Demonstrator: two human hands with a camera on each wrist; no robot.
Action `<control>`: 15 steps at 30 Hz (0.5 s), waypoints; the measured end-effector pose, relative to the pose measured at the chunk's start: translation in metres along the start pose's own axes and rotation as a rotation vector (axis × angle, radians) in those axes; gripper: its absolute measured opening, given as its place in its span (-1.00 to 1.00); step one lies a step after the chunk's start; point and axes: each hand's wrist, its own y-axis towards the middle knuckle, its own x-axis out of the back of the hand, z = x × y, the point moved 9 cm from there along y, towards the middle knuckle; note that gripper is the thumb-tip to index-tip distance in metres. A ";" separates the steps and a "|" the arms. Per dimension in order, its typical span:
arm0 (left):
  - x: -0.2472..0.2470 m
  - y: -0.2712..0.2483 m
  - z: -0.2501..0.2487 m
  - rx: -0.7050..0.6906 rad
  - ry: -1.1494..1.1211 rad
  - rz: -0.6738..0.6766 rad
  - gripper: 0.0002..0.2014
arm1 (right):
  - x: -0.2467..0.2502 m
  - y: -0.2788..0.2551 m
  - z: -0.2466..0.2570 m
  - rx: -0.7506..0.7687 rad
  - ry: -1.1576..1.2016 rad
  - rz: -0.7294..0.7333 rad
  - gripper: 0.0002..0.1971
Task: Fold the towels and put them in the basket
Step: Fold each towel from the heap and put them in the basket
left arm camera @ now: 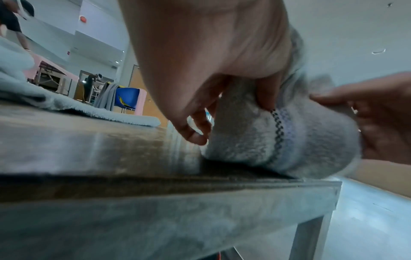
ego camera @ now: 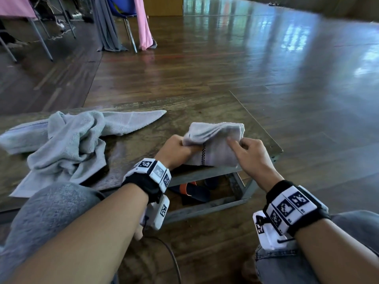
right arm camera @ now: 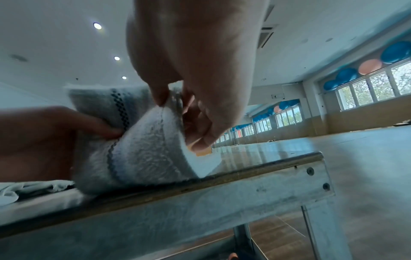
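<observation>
Both hands (ego camera: 213, 152) gripping folded towel (ego camera: 215, 144) between them, on table (ego camera: 184, 107)

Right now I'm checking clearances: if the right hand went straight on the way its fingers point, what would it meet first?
The right hand already pinches the folded towel, so that towel comes first. Behind it is the left hand holding the other end, though depth there is unclear.
</observation>
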 end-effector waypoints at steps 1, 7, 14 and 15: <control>0.002 0.003 0.007 0.081 0.013 -0.017 -0.59 | -0.001 0.003 -0.002 -0.031 0.000 0.009 -0.47; 0.008 0.018 0.026 0.256 0.327 -0.048 -0.50 | -0.024 0.009 -0.032 -0.272 0.009 0.146 -0.57; 0.011 0.027 0.014 0.098 0.463 -0.244 -0.54 | -0.022 0.033 -0.034 -0.246 -0.103 0.015 -0.58; 0.008 0.028 0.015 0.086 0.503 -0.246 -0.54 | -0.022 0.034 -0.037 -0.247 -0.115 0.006 -0.57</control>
